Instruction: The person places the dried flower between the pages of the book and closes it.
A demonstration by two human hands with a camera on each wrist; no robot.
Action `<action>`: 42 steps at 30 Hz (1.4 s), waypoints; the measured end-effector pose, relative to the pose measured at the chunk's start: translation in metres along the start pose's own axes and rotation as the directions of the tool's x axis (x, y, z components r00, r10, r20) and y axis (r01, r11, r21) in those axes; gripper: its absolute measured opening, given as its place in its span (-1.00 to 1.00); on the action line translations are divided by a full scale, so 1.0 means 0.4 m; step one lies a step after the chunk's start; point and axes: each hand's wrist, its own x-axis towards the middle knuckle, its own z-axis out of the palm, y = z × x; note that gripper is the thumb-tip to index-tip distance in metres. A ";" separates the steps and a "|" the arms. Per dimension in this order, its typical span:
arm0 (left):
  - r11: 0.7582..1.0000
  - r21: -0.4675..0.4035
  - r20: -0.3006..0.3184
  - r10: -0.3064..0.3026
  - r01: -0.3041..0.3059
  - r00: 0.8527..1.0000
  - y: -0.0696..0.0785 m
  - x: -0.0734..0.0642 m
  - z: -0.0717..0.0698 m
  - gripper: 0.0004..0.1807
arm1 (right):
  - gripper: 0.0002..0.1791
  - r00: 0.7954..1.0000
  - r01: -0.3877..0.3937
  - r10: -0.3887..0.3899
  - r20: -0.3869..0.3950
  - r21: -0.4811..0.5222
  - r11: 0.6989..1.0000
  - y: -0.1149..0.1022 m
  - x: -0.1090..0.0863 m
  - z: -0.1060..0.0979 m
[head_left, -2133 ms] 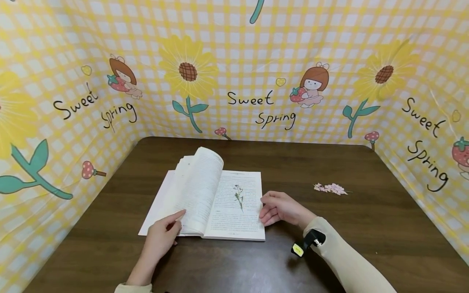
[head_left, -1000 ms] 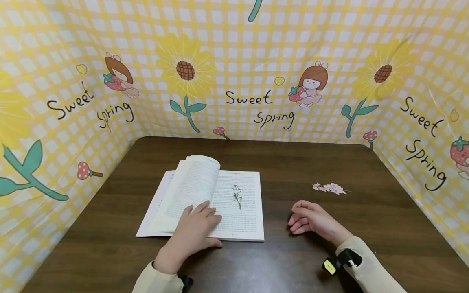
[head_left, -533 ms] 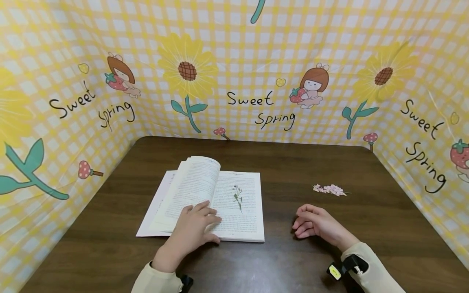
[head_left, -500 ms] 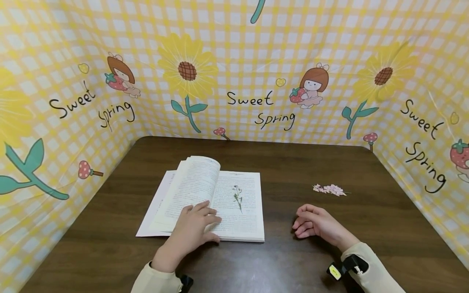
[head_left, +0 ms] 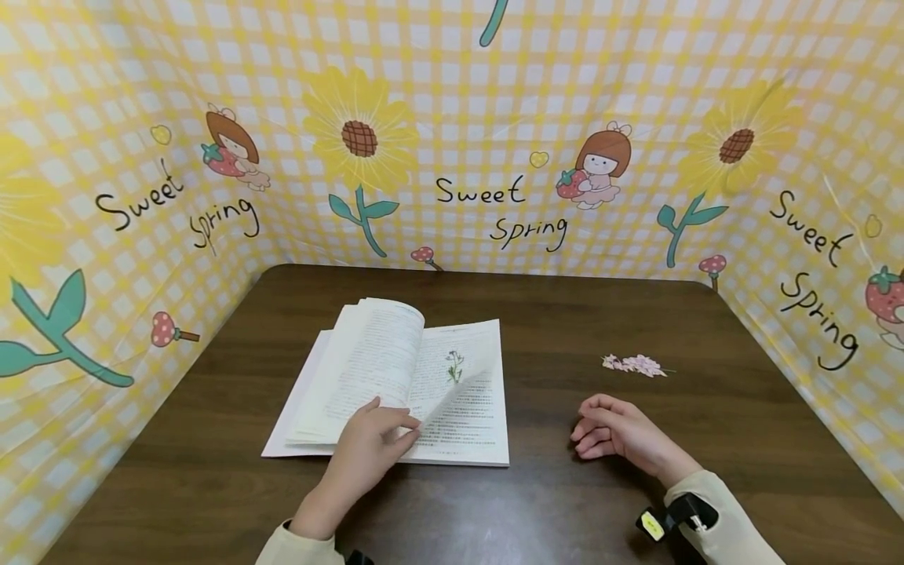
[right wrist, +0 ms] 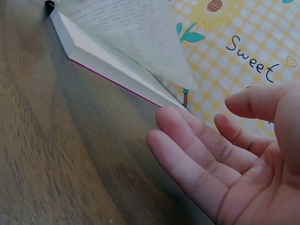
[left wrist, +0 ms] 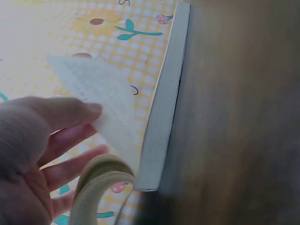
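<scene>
An open book (head_left: 480, 447) lies on the table, its left-hand leaves (head_left: 381, 361) arching up near the spine. My left hand (head_left: 367, 447) pinches the bottom edge of a right-hand page, with thumb and finger on the thin page (left wrist: 110, 93) in the left wrist view. That page is raised off the leaves below. A small flower sprig (head_left: 454, 362) shows on it, its lower stem hidden behind the raised edge. My right hand (head_left: 621, 435) is loosely curled over the table right of the book, holding nothing; its relaxed fingers (right wrist: 197, 176) show in the right wrist view.
A pink flower spray (head_left: 638, 364) lies on the dark wooden table (head_left: 551, 314), beyond the right hand. Yellow checked cloth (head_left: 487, 102) with printed sunflowers walls off the back and both sides.
My left hand has gone from lying on the book's lower middle to pinching a page, whose lower edge has come up. My right hand earlier left the book's right edge and moved right.
</scene>
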 end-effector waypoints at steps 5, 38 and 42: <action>0.895 -0.307 -0.035 -0.350 0.324 0.936 -0.003 -0.014 -0.011 -0.91 | -0.89 1.000 0.003 -0.003 0.002 0.002 1.000 -0.004 -0.002 -0.003; 0.232 -0.903 0.075 -0.745 0.362 0.663 -0.054 -0.063 -0.023 -0.82 | -0.83 0.989 0.008 -0.028 -0.145 -0.132 0.991 -0.137 -0.030 -0.147; 0.215 -0.912 0.072 -0.755 0.349 0.652 -0.052 -0.062 -0.024 -0.72 | -0.88 0.981 0.008 -0.042 -0.191 -0.177 0.984 -0.153 -0.032 -0.173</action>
